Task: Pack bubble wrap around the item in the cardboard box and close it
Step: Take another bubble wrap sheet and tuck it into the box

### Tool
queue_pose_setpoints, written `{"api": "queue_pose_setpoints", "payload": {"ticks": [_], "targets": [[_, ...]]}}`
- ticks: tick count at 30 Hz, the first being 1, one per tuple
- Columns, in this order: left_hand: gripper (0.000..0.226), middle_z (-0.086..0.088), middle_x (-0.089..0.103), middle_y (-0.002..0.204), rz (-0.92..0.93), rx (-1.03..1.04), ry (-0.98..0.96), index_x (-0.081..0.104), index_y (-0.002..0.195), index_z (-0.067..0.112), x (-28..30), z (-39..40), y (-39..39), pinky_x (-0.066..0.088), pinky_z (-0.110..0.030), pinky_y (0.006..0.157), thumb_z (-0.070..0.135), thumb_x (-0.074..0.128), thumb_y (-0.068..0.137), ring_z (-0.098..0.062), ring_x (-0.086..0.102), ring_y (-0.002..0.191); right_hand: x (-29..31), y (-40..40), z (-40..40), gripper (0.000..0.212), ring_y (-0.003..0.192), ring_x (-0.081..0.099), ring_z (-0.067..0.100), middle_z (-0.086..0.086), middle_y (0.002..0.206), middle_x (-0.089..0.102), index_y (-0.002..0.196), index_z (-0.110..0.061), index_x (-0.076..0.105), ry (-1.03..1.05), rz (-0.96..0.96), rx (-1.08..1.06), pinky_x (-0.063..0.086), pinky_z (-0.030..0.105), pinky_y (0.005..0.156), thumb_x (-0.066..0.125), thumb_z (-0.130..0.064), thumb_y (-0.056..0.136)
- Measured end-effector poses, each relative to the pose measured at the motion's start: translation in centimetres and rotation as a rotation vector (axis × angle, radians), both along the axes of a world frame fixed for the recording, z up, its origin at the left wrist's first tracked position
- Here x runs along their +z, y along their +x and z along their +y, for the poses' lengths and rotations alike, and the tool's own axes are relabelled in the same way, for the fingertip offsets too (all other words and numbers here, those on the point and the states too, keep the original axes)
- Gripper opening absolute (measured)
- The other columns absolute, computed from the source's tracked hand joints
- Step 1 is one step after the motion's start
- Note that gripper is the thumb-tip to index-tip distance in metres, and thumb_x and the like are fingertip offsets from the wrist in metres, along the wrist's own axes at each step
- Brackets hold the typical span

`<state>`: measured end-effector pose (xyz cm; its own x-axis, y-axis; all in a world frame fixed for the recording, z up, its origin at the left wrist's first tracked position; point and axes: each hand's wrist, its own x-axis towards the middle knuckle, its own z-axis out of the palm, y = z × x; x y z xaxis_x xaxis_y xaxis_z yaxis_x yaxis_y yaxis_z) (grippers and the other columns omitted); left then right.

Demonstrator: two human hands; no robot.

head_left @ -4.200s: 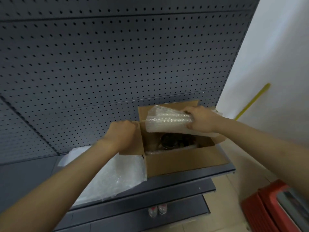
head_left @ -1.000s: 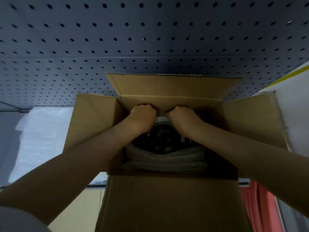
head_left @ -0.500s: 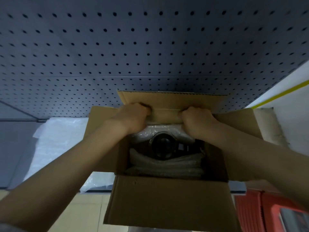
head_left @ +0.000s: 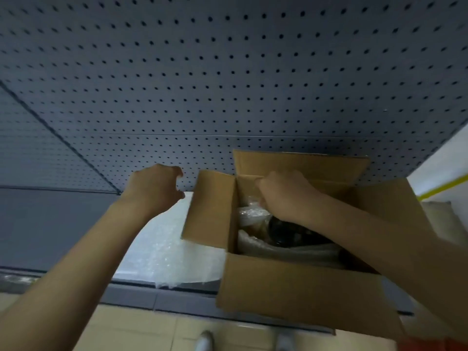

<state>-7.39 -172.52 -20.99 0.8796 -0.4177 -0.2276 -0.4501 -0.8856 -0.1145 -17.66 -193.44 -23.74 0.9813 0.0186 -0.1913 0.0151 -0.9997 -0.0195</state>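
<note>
While the brown cardboard box (head_left: 298, 287) sits open on the grey metal shelf (head_left: 50, 224), its dark round item (head_left: 283, 230) lies inside among clear bubble wrap (head_left: 253, 214). The wrap could spring back up and jam the flaps if it is not tucked low. The right hand (head_left: 283, 196) is curled inside the far part of the box, apparently pinching wrap. The left hand (head_left: 154, 188) hovers left of the box, fingers loosely curled, holding nothing, above a loose sheet of bubble wrap (head_left: 177, 254).

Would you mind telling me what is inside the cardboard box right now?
Inside the cardboard box lie bubble wrap and a dark round item. The right hand and forearm cover much of it; the bottom is hidden.
</note>
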Motion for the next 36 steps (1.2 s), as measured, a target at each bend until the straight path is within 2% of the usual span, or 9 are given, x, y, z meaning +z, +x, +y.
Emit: {"api": "queue_pose_setpoints", "payload": {"ticks": [7, 10, 13, 15, 17, 22, 26, 29, 36], "targets": [[0.048, -0.003, 0.060, 0.129, 0.025, 0.034, 0.083, 0.050, 0.136, 0.023, -0.5, 12.7, 5.5, 0.048, -0.036, 0.093, 0.035, 0.061, 0.090, -0.023, 0.060, 0.115, 0.8, 5.0, 11.5, 0.020, 0.068, 0.047, 0.015, 0.001, 0.080, 0.055, 0.095, -0.011, 0.061, 0.091, -0.119, -0.078, 0.024, 0.021, 0.045, 0.045, -0.023, 0.098], [0.045, -0.002, 0.061, 0.126, 0.048, -0.020, 0.114, 0.051, 0.135, 0.024, -1.3, 17.0, 7.9, 0.048, -0.034, 0.091, 0.033, 0.059, 0.091, -0.022, 0.059, 0.114, 0.6, 8.2, 16.8, 0.023, 0.075, 0.052, 0.017, 0.003, 0.088, 0.060, 0.098, -0.011, 0.061, 0.153, -0.097, -0.100, 0.033, 0.024, 0.051, 0.045, -0.028, 0.098], [0.047, -0.001, 0.057, 0.130, 0.089, -0.058, 0.088, 0.047, 0.138, 0.028, -2.0, 19.7, 9.2, 0.047, -0.033, 0.092, 0.031, 0.057, 0.092, -0.021, 0.058, 0.116, -1.3, 10.6, 20.5, 0.029, 0.092, 0.059, 0.021, 0.007, 0.112, 0.064, 0.114, -0.011, 0.061, 0.176, -0.025, -0.141, 0.048, 0.028, 0.073, 0.048, -0.032, 0.096], [0.048, -0.001, 0.056, 0.132, 0.122, -0.073, 0.070, 0.045, 0.140, 0.026, -2.7, 21.2, 9.9, 0.047, -0.032, 0.092, 0.030, 0.056, 0.093, -0.020, 0.056, 0.119, -2.8, 11.4, 22.5, 0.038, 0.113, 0.055, 0.023, 0.006, 0.129, 0.058, 0.129, -0.015, 0.055, 0.209, 0.048, -0.195, 0.045, 0.028, 0.091, 0.049, -0.034, 0.096], [0.046, 0.000, 0.056, 0.133, 0.156, -0.072, 0.052, 0.046, 0.139, 0.024, -3.6, 22.3, 10.4, 0.046, -0.031, 0.093, 0.030, 0.056, 0.093, -0.020, 0.055, 0.120, -4.9, 11.7, 23.7, 0.042, 0.120, 0.051, 0.022, 0.007, 0.135, 0.052, 0.134, -0.014, 0.049, 0.249, 0.141, -0.271, 0.043, 0.028, 0.096, 0.049, -0.032, 0.097], [0.045, -0.001, 0.055, 0.134, 0.218, -0.060, 0.056, 0.046, 0.139, 0.024, -5.7, 23.2, 10.9, 0.046, -0.032, 0.095, 0.027, 0.054, 0.095, -0.022, 0.056, 0.120, -10.8, 12.9, 23.6, 0.042, 0.118, 0.054, 0.024, 0.011, 0.134, 0.052, 0.136, -0.007, 0.041, 0.183, 0.325, -0.544, 0.046, 0.029, 0.093, 0.048, -0.017, 0.096], [0.050, -0.002, 0.053, 0.137, 0.297, -0.079, 0.063, 0.042, 0.142, 0.026, -6.8, 23.8, 11.1, 0.046, -0.033, 0.095, 0.030, 0.056, 0.095, -0.023, 0.055, 0.122, -14.1, 12.8, 23.2, 0.076, 0.125, 0.048, 0.030, 0.020, 0.144, 0.040, 0.151, -0.002, 0.003, 0.184, 0.414, -0.677, 0.044, 0.034, 0.100, 0.050, -0.019, 0.093], [0.049, -0.002, 0.057, 0.131, 0.292, -0.070, 0.082, 0.044, 0.141, 0.026, -7.2, 24.5, 11.7, 0.048, -0.031, 0.090, 0.028, 0.055, 0.094, -0.023, 0.058, 0.117, -15.7, 13.2, 23.4, 0.092, 0.128, 0.042, 0.035, 0.025, 0.146, 0.030, 0.150, -0.011, -0.017, 0.229, 0.440, -0.788, 0.042, 0.040, 0.105, 0.053, -0.023, 0.091], [0.046, -0.001, 0.060, 0.124, 0.300, -0.052, 0.086, 0.046, 0.138, 0.026, -8.0, 25.0, 12.0, 0.048, -0.028, 0.083, 0.023, 0.054, 0.093, -0.022, 0.061, 0.111, -16.6, 13.8, 24.3, 0.105, 0.127, 0.040, 0.036, 0.024, 0.145, 0.029, 0.149, -0.020, -0.017, 0.428, 0.259, -1.006, 0.040, 0.040, 0.103, 0.065, -0.019, 0.084]]}}
